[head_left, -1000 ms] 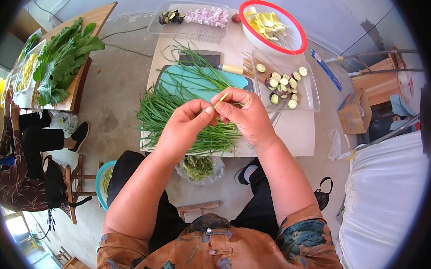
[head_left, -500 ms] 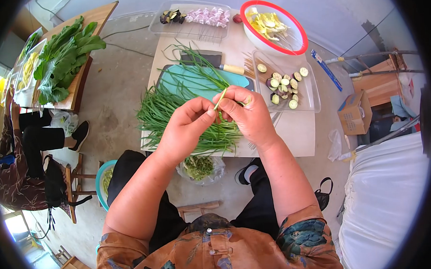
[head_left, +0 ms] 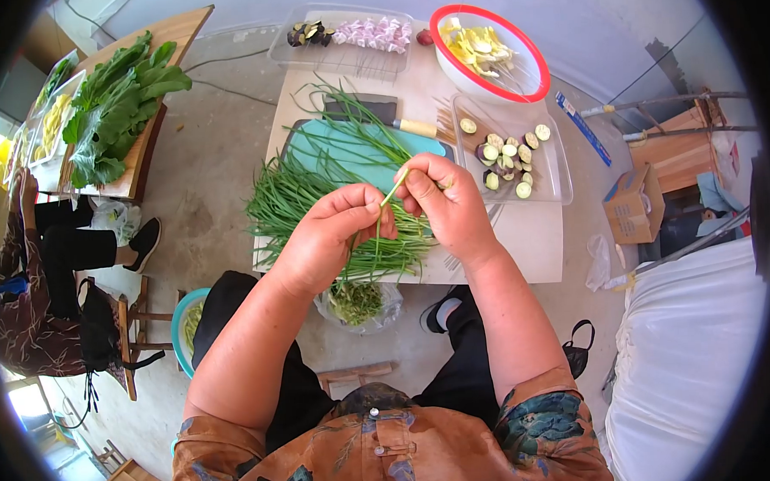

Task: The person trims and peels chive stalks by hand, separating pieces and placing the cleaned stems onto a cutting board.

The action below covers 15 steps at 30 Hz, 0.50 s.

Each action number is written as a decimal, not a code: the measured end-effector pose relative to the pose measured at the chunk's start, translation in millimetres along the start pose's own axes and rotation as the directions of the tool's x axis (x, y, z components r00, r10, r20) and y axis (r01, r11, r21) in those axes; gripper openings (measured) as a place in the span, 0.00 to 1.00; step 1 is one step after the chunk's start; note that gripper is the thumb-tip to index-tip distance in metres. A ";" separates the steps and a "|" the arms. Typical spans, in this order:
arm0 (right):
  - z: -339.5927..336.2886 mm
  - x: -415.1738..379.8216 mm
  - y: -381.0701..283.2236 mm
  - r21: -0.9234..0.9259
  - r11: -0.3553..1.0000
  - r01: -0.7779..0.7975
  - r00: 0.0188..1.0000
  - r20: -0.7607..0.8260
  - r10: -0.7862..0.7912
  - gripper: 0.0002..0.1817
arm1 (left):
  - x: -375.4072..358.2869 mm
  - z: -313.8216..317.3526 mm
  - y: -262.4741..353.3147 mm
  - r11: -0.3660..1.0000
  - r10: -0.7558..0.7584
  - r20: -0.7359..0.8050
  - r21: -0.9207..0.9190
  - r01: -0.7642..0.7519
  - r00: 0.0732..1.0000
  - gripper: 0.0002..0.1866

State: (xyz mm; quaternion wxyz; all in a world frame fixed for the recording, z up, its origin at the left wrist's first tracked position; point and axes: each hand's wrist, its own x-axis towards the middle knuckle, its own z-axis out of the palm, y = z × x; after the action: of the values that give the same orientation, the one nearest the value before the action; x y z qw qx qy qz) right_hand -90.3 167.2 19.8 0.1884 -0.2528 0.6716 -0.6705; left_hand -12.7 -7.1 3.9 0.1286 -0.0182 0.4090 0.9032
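Note:
A thin green chive stalk point(head_left: 393, 191) runs between my two hands above the table. My left hand point(head_left: 327, 236) pinches its lower end between thumb and forefinger. Closed around the upper part is my right hand point(head_left: 448, 206), its fingers hiding some of the stalk. Beneath them lies a large heap of chives point(head_left: 283, 200), partly spread over a teal cutting board point(head_left: 423, 161). Behind the heap rests a knife point(head_left: 417, 127) with a pale wooden handle and dark blade. Below the table edge, a plastic bag point(head_left: 387, 308) holds green trimmings.
A clear tray point(head_left: 561, 179) of eggplant pieces and a red-rimmed bowl point(head_left: 542, 61) stand right; another tray point(head_left: 281, 53) is at the back. Leafy greens point(head_left: 113, 106) cover a side table, where a person point(head_left: 31, 312) sits. A teal basin point(head_left: 181, 328) is beside my leg.
My left hand has shifted slightly down and away from my right, and more of the stalk shows between them. Both hands keep their pinch.

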 end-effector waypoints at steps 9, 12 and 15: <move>-14.2 -4.5 -1.7 0.105 0.989 -0.099 0.993 -0.059 0.106 0.12 | -3.8 -7.4 8.5 0.989 0.060 -0.119 0.142 -0.042 0.991 0.07; -14.2 -11.8 0.5 -0.124 0.945 -0.304 0.930 0.178 0.323 0.10 | -5.8 -10.1 10.8 0.975 0.149 -0.219 0.195 -0.107 0.964 0.07; -3.9 -21.1 21.4 -0.545 0.838 -0.038 0.726 0.561 0.398 0.11 | -5.4 -15.7 14.3 0.965 0.233 -0.270 0.182 -0.188 0.934 0.08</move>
State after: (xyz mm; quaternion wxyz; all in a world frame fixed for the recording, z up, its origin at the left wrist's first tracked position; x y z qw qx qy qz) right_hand -77.5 182.3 -3.1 0.4195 -0.4263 0.7372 -0.3143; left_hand -12.2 -29.0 4.7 -0.0293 -0.0960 0.4912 0.8653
